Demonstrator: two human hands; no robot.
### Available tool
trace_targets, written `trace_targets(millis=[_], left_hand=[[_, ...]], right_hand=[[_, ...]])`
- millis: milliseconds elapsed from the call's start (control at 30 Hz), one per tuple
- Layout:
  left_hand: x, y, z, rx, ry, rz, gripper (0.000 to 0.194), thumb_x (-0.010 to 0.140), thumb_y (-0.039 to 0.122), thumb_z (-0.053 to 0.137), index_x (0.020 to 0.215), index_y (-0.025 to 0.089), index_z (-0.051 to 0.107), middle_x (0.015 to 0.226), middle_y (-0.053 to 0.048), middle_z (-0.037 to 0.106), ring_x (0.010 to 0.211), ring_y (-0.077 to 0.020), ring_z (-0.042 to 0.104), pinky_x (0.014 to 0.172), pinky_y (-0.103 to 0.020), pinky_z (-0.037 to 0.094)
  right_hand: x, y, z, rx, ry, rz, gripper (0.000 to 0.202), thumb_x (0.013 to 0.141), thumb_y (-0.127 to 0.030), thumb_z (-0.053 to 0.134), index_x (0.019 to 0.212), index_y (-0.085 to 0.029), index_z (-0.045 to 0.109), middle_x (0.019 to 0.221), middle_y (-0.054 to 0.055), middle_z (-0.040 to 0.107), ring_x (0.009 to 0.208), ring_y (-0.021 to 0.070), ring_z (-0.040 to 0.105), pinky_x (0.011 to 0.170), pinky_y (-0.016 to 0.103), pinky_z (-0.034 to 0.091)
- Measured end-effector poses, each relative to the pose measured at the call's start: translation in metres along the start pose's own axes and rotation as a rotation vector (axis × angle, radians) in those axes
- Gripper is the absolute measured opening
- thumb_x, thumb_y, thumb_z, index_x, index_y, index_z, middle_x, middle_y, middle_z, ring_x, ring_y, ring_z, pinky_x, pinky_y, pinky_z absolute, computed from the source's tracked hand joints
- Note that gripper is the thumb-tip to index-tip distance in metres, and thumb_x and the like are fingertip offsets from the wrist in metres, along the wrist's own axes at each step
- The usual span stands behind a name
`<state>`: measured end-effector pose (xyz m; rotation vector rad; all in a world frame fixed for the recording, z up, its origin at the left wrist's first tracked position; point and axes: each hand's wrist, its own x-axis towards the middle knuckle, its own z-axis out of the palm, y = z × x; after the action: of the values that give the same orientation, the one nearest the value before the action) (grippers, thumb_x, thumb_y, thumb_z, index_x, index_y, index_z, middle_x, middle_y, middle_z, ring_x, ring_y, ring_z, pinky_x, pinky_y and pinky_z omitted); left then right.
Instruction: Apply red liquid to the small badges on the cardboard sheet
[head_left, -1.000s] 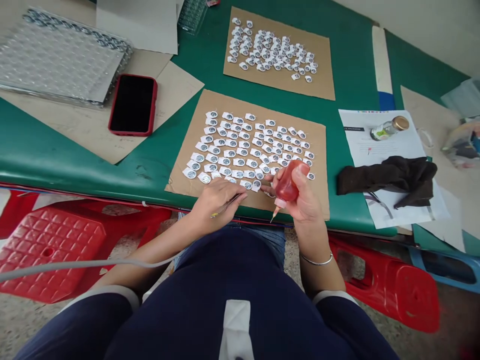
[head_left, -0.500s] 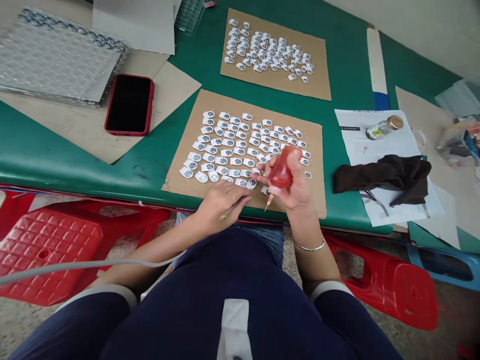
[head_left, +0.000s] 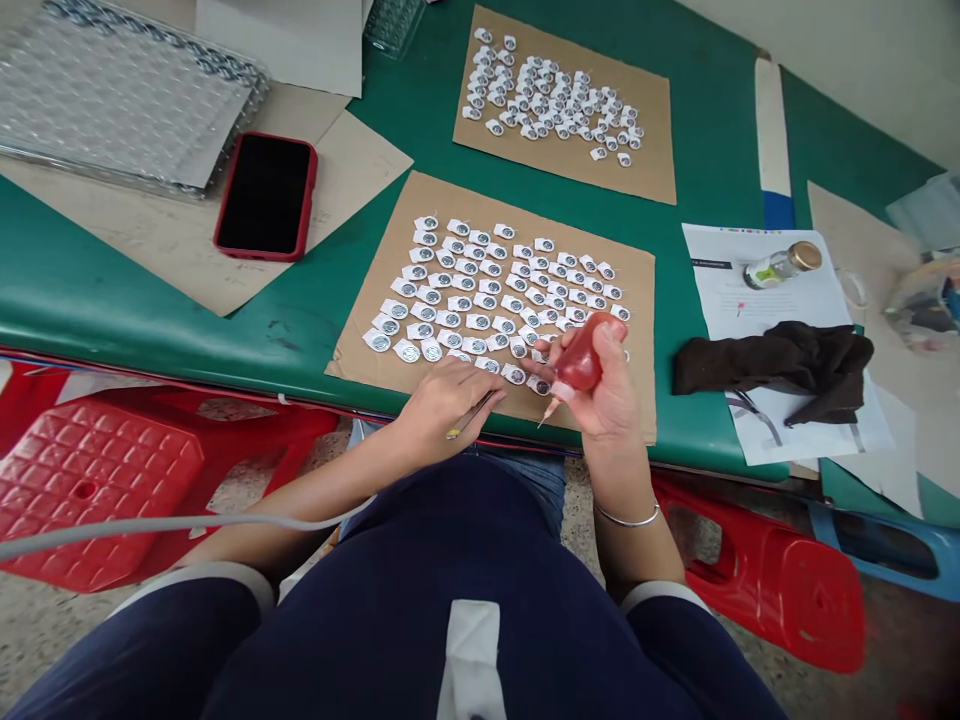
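My right hand (head_left: 611, 400) is wrapped round a red squeeze bottle (head_left: 583, 358), whose thin pointed nozzle (head_left: 551, 410) is directed down and left over the near edge of the cardboard sheet (head_left: 637, 300). Beside it, my left hand (head_left: 448, 405) rests at the sheet's front edge with fingers closed on a slim metal tool (head_left: 472, 415) with a yellowish end. The tool's exact kind is not clear. Rows of small round silvery pieces with white paper tabs (head_left: 478, 321) lie on the cardboard; my hands cover some in the nearest row.
A second cardboard sheet (head_left: 652, 140) with similar pieces lies farther back. At left are a red-cased phone (head_left: 266, 195) and clear plastic trays (head_left: 112, 95). On the right, a glass jar (head_left: 784, 265) and dark cloth (head_left: 776, 362) lie on papers. Red stools (head_left: 97, 470) flank me.
The camera view has shifted slightly. My right hand and the squeeze bottle have moved a little to the right and down, while my left hand stays almost in place.
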<state>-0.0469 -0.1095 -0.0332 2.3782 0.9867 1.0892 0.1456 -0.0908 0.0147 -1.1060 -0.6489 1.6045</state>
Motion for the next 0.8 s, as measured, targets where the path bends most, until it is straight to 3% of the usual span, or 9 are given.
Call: trace_targets(millis=[167, 300, 400, 600, 800], left_hand=[[0.000, 0.002, -0.002, -0.024, 0.055, 0.013, 0.020, 0.083, 0.016, 0.059, 0.102, 0.018, 0.055, 0.086, -0.004, 0.069, 0.077, -0.0162, 0.065, 0.073, -0.031, 0.048], [0.005, 0.005, 0.001, -0.038, 0.041, 0.036, 0.018, 0.084, 0.015, 0.058, 0.101, 0.017, 0.054, 0.086, -0.004, 0.069, 0.078, -0.0160, 0.065, 0.073, -0.030, 0.048], [0.009, 0.007, 0.004, -0.024, -0.006, 0.040, 0.015, 0.084, 0.014, 0.056, 0.099, 0.017, 0.053, 0.083, -0.003, 0.068, 0.075, -0.0154, 0.064, 0.071, -0.030, 0.047], [0.009, 0.008, 0.005, -0.026, -0.018, 0.029, 0.016, 0.083, 0.012, 0.056, 0.098, 0.017, 0.052, 0.082, -0.003, 0.067, 0.074, -0.0148, 0.063, 0.071, -0.030, 0.047], [0.012, 0.011, 0.004, -0.007, -0.021, 0.056, 0.016, 0.082, 0.009, 0.056, 0.097, 0.017, 0.052, 0.084, -0.004, 0.067, 0.074, -0.0155, 0.063, 0.070, -0.031, 0.047]], right_hand=[[-0.003, -0.008, -0.007, -0.017, 0.046, -0.221, 0.035, 0.079, -0.057, 0.046, 0.074, -0.024, 0.055, 0.064, -0.001, 0.046, 0.075, 0.0142, 0.057, 0.070, 0.033, 0.052], [0.001, -0.010, -0.007, -0.181, 0.208, -0.469, 0.030, 0.079, -0.055, 0.041, 0.080, -0.026, 0.048, 0.071, -0.001, 0.046, 0.055, 0.0096, 0.049, 0.048, 0.026, 0.041], [0.005, -0.009, -0.006, -0.311, 0.282, -0.572, 0.030, 0.079, -0.057, 0.037, 0.082, -0.027, 0.046, 0.072, -0.001, 0.045, 0.047, 0.0085, 0.044, 0.042, 0.025, 0.032], [0.010, -0.007, -0.002, -0.327, 0.284, -0.665, 0.028, 0.080, -0.055, 0.040, 0.082, -0.029, 0.050, 0.072, -0.001, 0.046, 0.046, 0.0082, 0.047, 0.043, 0.027, 0.035], [0.013, -0.003, 0.004, -0.468, 0.301, -0.599, 0.028, 0.079, -0.055, 0.039, 0.080, -0.028, 0.046, 0.071, 0.000, 0.048, 0.058, 0.0139, 0.055, 0.052, 0.030, 0.040]])
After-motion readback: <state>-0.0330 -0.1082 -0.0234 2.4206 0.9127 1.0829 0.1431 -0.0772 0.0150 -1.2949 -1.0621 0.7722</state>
